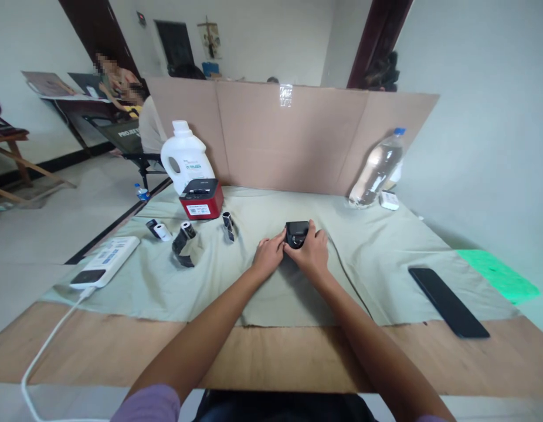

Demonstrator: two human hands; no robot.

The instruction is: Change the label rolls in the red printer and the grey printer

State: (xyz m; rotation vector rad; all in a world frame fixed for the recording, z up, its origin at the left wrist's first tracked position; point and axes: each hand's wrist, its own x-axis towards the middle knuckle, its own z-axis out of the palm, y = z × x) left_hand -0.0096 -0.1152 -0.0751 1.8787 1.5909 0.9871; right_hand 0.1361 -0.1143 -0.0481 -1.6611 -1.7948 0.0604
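Note:
A small black box-shaped device (297, 230) sits on the cloth in the middle of the table, with a rounded, glossy part on its near side. My right hand (314, 253) grips it from the right, thumb at the front and fingers along the side. From the left, my left hand (270, 255) presses its fingertips against the device's edge. Both hands partly cover it, so its lower sides are hidden. To the left lie a dark paper roll (228, 226), another roll with crumpled dark wrapping (186, 245) and a small white roll (162, 232).
A red and black box (202, 199) stands before a white jug (187, 158). A white power strip (105, 262) with a cable lies left. A clear bottle (377, 169) leans against the cardboard screen (289, 140). At right is a black phone (448, 302). People sit beyond, at left.

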